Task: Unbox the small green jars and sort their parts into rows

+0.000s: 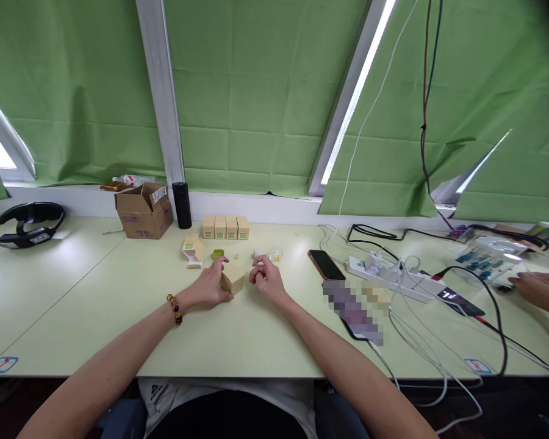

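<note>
A small tan cardboard box (233, 280) stands on the table, its right side facing my right hand. My left hand (210, 285), with a beaded bracelet at the wrist, grips the box from the left. Just right of the box is my right hand (268, 280), its fingers loosely bent and apart, with nothing visible in them. Beyond the hands lie a green oval piece (218, 253), a tiny yellow piece (236, 256), a pale pink item (258, 253) partly behind my fingers, and a clear round container (275, 253). An open small box (193, 251) stands behind my left hand.
Several small tan boxes (226, 227) stand in a row near the wall, beside a black cylinder (182, 206) and a carton (145, 213). Right are a phone (326, 265), a power strip (393, 279) with tangled cables, and another person's hand (542, 292). Headphones (29, 224) lie left.
</note>
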Demonstrator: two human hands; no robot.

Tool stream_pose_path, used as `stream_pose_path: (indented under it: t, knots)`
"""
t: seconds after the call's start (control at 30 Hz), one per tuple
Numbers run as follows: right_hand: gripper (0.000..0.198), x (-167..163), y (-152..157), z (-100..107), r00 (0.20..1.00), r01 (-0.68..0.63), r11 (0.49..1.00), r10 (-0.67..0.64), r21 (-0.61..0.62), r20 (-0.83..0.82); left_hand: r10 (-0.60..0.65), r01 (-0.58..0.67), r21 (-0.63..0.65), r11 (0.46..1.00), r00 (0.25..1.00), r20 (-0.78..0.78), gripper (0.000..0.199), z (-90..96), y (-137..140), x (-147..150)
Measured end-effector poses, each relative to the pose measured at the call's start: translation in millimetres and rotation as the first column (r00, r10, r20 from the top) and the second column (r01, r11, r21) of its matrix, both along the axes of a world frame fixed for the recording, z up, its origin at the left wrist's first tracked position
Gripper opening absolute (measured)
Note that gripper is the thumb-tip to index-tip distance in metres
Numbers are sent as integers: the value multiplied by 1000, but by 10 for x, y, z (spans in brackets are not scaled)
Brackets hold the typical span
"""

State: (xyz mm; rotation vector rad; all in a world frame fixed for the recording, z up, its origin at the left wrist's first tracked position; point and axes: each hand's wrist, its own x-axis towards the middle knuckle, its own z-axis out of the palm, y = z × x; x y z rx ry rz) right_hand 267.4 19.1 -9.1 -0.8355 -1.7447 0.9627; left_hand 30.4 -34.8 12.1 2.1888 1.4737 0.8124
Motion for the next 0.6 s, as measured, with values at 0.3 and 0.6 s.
stream_pose_path:
  t: [0.3, 0.6]
  knots:
    - [21, -42, -55, 29, 988, 127, 983, -138, 136, 72, 81, -101, 121, 988, 984, 156, 50, -56, -16, 115]
    - [43, -74, -333, 167, 988, 83, 866, -137, 492, 75, 72, 5, 682, 732, 994, -85, 31, 0, -42, 23]
